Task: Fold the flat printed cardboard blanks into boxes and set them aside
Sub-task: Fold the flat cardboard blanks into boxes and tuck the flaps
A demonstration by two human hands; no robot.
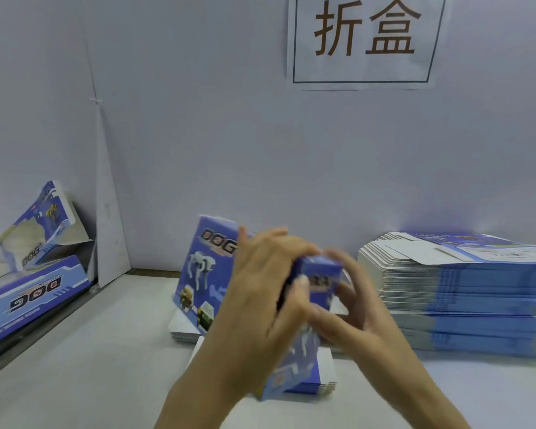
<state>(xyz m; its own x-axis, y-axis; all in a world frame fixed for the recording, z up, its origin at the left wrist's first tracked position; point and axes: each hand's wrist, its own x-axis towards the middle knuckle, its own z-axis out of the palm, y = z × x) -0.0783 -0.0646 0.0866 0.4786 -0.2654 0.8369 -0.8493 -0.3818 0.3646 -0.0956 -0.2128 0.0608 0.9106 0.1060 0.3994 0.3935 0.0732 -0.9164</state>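
Two hands are in view, the left hand and the right hand, and together they grip one half-folded box. Two more boxes sit at the left: one leaning box propped against the wall and one lying box below it. One tall stack of flat blanks stands at the right, its sheets too many and too blurred to count. Low piles of blanks show at two spots under the hands, the far pile and the near pile; whether they join cannot be told. There is one worktop. One paper sign on the wall bears two characters.
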